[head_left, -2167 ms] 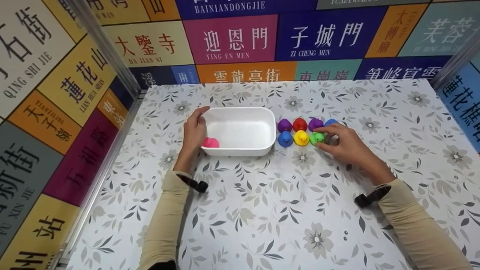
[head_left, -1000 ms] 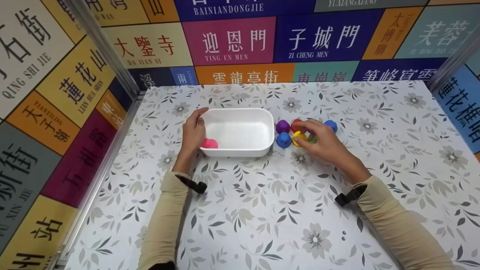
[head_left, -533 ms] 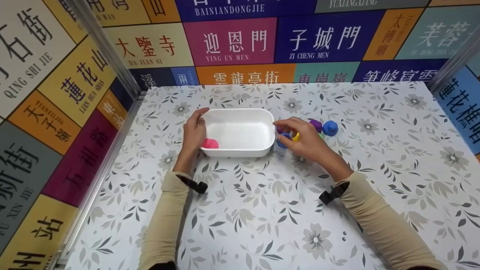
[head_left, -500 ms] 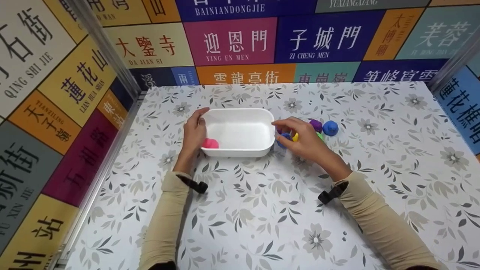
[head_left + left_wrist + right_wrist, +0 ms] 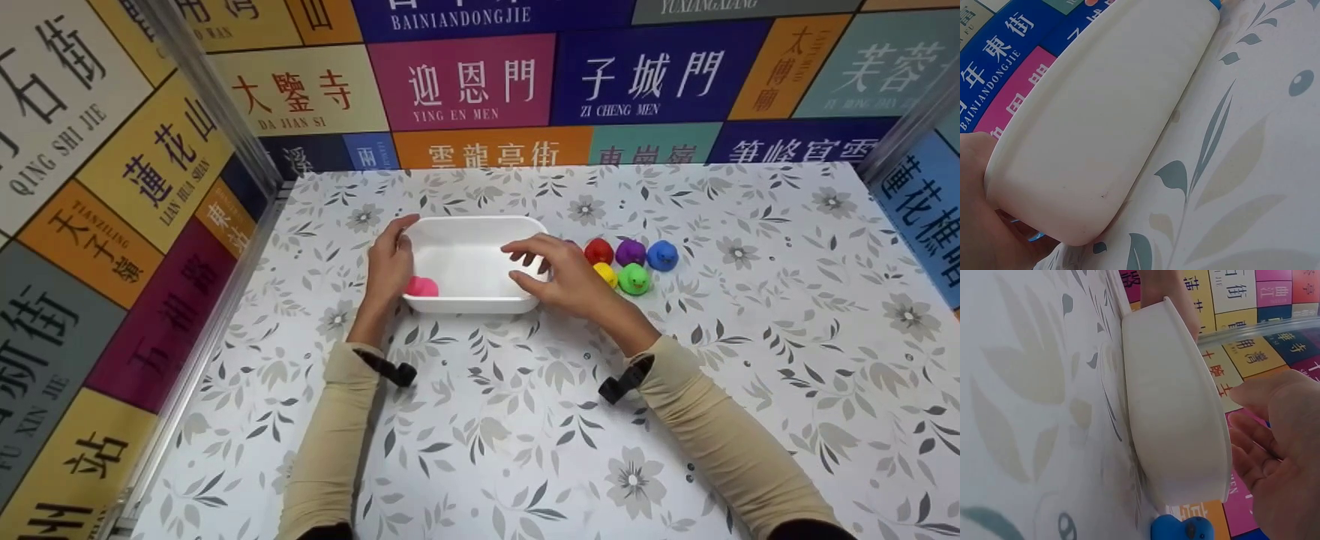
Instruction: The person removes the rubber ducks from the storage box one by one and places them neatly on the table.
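Note:
A white plastic tub [image 5: 480, 306] stands on the table, with a pink rubber duck [image 5: 424, 286] in its near left corner. My left hand [image 5: 390, 266] grips the tub's left end. Above the tub's right end is my right hand [image 5: 562, 277], its fingers apart and holding nothing. Beside the tub on the right are a red duck [image 5: 598, 251], a yellow duck [image 5: 605, 276], a green duck [image 5: 634, 279], a purple duck [image 5: 630, 252] and a blue duck [image 5: 662, 256]. The right hand mostly hides another purple duck. Another blue duck [image 5: 1176, 529] shows in the right wrist view.
A white cloth [image 5: 480, 450] with grey flowers and leaves covers the table. Panels [image 5: 461, 82] with coloured blocks of lettering rise behind it and on both sides. A dark wrist camera [image 5: 626, 380] sits on the right cuff.
My right hand has moved left from the green duck, past the other ducks, to above the tub's right end. The left hand, tub and pink duck have stayed put.

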Available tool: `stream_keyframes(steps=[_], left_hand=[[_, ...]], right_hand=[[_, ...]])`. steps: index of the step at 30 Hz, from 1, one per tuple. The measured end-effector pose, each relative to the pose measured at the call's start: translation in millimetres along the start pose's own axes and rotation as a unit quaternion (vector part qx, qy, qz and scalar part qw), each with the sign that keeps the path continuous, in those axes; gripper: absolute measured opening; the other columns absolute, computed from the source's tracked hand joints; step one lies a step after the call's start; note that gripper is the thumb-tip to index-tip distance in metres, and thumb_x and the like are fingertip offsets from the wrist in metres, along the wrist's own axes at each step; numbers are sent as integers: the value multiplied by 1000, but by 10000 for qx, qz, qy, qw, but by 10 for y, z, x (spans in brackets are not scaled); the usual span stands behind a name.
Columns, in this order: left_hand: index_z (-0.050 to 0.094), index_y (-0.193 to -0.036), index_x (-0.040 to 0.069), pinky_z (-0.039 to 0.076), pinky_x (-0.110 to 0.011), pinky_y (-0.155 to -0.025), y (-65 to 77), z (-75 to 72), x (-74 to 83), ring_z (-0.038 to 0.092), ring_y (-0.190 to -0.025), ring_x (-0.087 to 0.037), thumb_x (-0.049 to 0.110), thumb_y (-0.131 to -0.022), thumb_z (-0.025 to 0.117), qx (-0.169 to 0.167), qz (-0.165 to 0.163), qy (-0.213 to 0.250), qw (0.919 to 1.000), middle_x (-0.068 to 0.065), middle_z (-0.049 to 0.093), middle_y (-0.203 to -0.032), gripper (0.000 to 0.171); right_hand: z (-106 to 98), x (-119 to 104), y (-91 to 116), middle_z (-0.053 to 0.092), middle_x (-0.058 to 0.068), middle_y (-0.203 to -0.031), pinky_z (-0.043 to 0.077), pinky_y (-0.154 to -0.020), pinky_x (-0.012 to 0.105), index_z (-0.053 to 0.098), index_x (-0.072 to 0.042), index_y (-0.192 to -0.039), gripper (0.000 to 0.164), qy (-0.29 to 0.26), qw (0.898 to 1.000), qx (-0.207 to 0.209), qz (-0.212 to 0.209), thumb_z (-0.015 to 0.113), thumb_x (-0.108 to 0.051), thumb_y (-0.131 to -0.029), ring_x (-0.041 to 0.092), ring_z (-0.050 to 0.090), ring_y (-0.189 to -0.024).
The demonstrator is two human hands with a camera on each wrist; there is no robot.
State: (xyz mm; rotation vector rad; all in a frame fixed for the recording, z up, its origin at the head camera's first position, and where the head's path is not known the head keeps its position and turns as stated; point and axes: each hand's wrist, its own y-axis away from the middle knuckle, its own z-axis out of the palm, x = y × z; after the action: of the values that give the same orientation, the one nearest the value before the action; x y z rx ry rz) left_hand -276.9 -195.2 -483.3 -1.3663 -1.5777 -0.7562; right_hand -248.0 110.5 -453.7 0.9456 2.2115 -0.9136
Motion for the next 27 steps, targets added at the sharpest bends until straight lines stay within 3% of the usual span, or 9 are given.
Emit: stream_keyframes(steps=[4,15,27], left_hand=[[63,-150,22,35,-44,-131,3,7,2,48,-155,-21,13,-114,40,-7,-17,-31,10000,-4,58,-161,45],[64,-150,20,35,-42,-131,-20,-2,4,49,-154,-19,11,-112,40,-7,-47,-40,10000,-3,60,-160,45],[64,-149,19,40,-44,-127,-8,0,-4,53,-150,-21,12,-113,41,9,20,14,10000,-5,61,-158,43]], right_hand=[[99,-39,-74,75,15,-121,59,-88,38,73,-12,-137,38,-50,9999,-145,34,78,-19,-100,27,70,-108],[343,-117,-267,74,21,-121,60,-85,47,72,-8,-137,40,-249,9987,-403,-180,78,-15,-98,36,70,-105],[553,-207,-473,75,20,-124,60,-87,50,72,-3,-135,39,-228,9974,-651,-228,77,-13,-98,34,71,-104]])
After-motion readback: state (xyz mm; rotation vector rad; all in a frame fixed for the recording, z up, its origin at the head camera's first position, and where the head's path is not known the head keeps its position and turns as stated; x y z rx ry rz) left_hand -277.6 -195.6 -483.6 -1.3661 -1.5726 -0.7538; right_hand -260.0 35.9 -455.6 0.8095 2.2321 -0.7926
